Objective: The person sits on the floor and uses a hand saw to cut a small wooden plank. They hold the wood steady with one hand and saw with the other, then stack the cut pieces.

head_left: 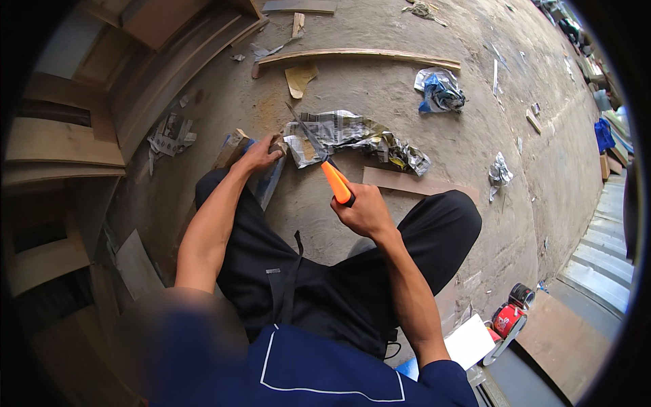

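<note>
In my right hand [366, 210] is a handsaw [336, 182] with an orange and black handle, my fingers closed round its grip. Its narrow, dark blade points away and to the left, above a crumpled sheet of newspaper [342, 129] on the ground. My left hand [261, 154] grips the far end of a piece of wood [270, 183] with a dark bluish side, which lies by my left leg. The blade tip is beyond my left hand and apart from it. Another wood block [234, 146] sits just left of that hand.
Wooden cabinet frames [68, 142] stand along the left. A long wood strip [359, 55] lies across the far floor, with crumpled paper [441, 91] to its right. A thin board [413, 182] is near my right knee. Tape rolls [508, 319] and corrugated metal [600, 251] are right.
</note>
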The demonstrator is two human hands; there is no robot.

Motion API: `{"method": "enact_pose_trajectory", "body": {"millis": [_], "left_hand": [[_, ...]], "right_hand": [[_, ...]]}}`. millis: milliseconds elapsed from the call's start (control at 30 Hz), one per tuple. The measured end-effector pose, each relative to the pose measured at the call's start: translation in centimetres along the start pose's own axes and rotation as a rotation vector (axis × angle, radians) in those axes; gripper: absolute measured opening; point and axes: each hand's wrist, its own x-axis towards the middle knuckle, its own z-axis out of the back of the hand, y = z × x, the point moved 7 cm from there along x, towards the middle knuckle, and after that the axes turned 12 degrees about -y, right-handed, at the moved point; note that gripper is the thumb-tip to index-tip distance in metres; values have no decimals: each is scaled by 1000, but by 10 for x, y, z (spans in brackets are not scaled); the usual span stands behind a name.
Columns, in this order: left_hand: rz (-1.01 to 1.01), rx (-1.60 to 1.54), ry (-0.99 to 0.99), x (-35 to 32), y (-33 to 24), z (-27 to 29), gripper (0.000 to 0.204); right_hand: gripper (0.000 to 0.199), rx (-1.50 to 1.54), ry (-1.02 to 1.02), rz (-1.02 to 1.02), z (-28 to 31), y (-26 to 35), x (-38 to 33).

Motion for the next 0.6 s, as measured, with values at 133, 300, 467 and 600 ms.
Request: {"method": "enact_pose_trajectory", "body": {"millis": [133,300,467,600], "left_hand": [[319,359,7,-7,0,17,61],[385,205,-20,-7,14,4,64],[587,178,-63,-17,10,-5,69],[659,129,-108,-21,3,-10,64]], "right_hand": [[20,-20,8,-19,-4,-4,-1],[20,-43,12,16,-8,-8,3],[24,36,19,-63,-16,-4,3],[26,-10,33,-10,-34,1,5]]}}
